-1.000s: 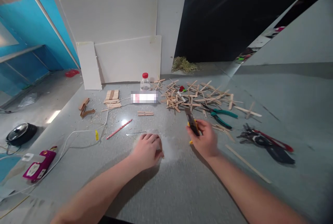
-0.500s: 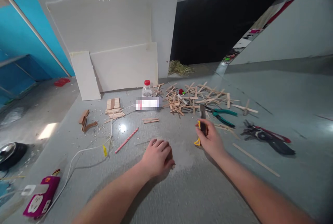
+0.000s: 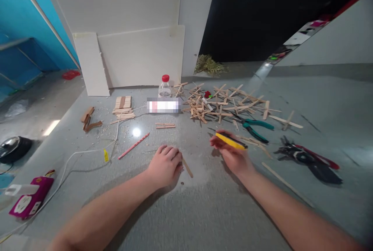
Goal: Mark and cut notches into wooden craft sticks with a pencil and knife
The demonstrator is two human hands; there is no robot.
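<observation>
My left hand (image 3: 165,165) rests on the grey table with its fingers curled down over one end of a thin wooden stick (image 3: 188,168). The other end of that stick sticks out to the right of the fingers. Farther right, my right hand (image 3: 231,152) is closed on a yellow and black utility knife (image 3: 232,141), its blade pointing left. A small dark speck (image 3: 182,183) lies just below my left hand. Beyond both hands spreads a pile of crossed wooden sticks (image 3: 221,105).
Green-handled pliers (image 3: 256,126) and a black-and-red tool (image 3: 311,159) lie at the right. Leftward are a pink pencil (image 3: 134,146), stacked sticks (image 3: 123,105), a white cable (image 3: 68,161) and a magenta device (image 3: 32,196). A red-capped bottle (image 3: 165,87) stands behind.
The knife has turned from upright to nearly level in my right hand. More of the stick by my left hand now shows. The view has tilted downward.
</observation>
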